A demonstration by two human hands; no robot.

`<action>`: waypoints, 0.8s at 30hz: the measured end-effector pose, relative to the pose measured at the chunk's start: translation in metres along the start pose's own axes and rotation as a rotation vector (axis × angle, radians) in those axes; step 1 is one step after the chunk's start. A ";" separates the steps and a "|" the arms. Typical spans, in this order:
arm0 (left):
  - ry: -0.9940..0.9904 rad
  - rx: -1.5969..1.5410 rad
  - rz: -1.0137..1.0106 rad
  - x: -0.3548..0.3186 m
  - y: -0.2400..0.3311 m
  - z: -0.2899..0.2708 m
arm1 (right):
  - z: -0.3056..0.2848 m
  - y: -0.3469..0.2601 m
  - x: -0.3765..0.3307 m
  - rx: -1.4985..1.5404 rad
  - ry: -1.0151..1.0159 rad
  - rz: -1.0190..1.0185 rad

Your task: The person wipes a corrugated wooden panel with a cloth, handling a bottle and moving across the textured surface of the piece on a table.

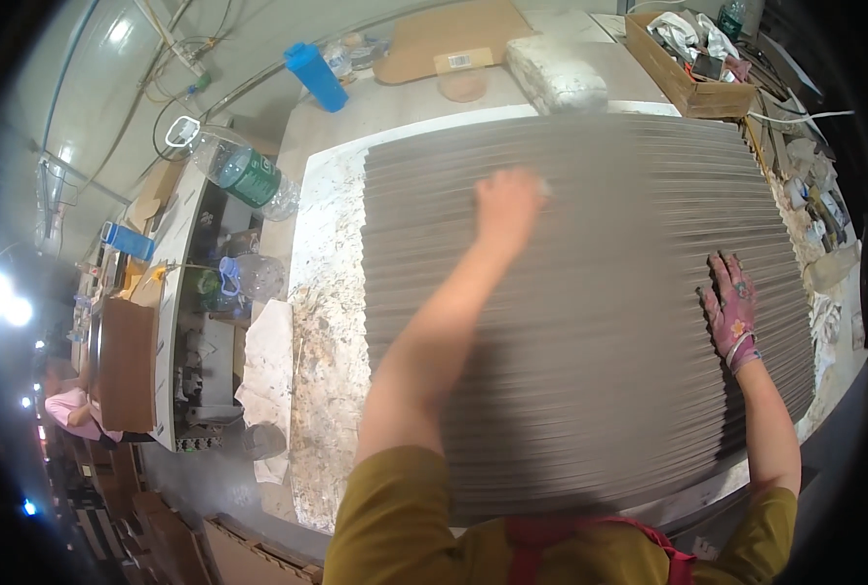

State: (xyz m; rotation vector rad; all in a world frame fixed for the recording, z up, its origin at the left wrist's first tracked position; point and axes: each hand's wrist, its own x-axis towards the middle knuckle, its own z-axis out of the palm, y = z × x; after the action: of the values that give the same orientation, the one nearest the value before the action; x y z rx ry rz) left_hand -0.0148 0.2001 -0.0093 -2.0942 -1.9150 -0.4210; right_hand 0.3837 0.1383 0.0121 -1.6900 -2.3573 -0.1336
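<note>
A wide grey-brown ribbed panel [434,292] lies across the work table in front of me. Over its far part, my left hand [509,207] is bare and curled closed. Something small and pale shows at the edge of its fingers, too blurred to name. On the right side of the panel rests my right hand [732,310], in a pink, stained glove with a flower pattern. Its fingers are stretched out flat on the ridges and it holds nothing. A hazy patch blurs the middle of the panel.
Beyond the panel are a whitish block [556,78], a piece of cardboard [453,39] and a blue bottle [315,76]. A cardboard box [692,88] of odds and ends sits far right. Large clear bottles [249,175] stand left; a person in pink [71,408] is farther off.
</note>
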 end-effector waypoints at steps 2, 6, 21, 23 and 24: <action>-0.002 0.104 -0.148 -0.012 -0.051 -0.002 | 0.000 0.003 -0.005 0.008 -0.037 0.067; -0.084 0.134 -0.618 -0.071 -0.226 -0.046 | -0.002 -0.005 0.001 0.020 -0.021 0.034; -0.049 0.226 -0.580 -0.023 -0.190 -0.014 | 0.000 -0.001 -0.002 -0.017 -0.100 0.075; -0.063 0.155 -0.558 -0.018 -0.198 -0.042 | 0.005 0.002 0.000 -0.007 -0.104 0.078; -0.013 0.046 -0.520 0.000 -0.186 -0.039 | 0.007 0.003 0.001 -0.014 -0.103 0.086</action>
State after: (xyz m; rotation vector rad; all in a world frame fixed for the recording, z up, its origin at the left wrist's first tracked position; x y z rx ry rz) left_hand -0.2009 0.2014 0.0277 -1.5505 -2.4424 -0.4587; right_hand 0.3854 0.1416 0.0055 -1.8432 -2.3559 -0.0491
